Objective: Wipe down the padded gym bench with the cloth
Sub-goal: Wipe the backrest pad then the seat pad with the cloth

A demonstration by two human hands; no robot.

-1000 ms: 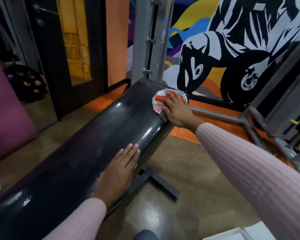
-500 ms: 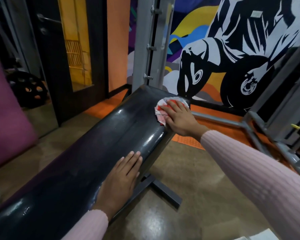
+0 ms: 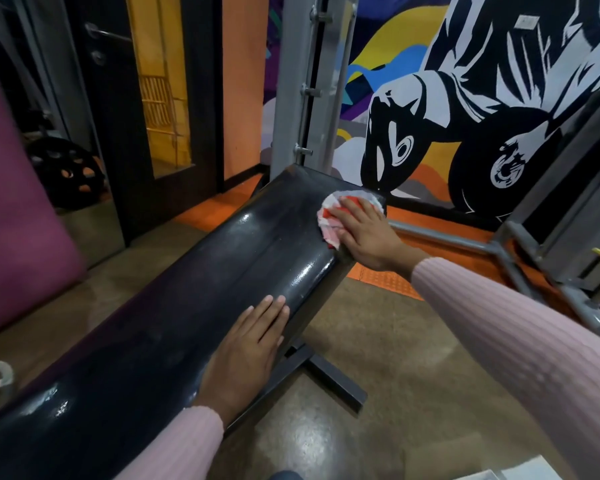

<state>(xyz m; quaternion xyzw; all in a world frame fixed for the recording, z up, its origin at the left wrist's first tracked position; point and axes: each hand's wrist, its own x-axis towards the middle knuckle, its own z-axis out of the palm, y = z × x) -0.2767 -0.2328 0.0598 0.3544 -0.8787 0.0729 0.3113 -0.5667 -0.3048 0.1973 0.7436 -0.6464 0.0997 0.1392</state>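
Cloth, soft and light, lies at the far right edge of the slick bench, pressed under flat right hand; left hand flat, empty, bracing.

One padded desk, black and glossy, runs from near left to far centre. One cloth, red and white, lies at its far end. Two hands: the right hand on the cloth, the left hand flat on the near right edge of the pad. Two pink sleeves, one per arm. One black weight plate at far left. One purple mat at left. One grey upright post beyond the desk. One painted wall mural at far right.
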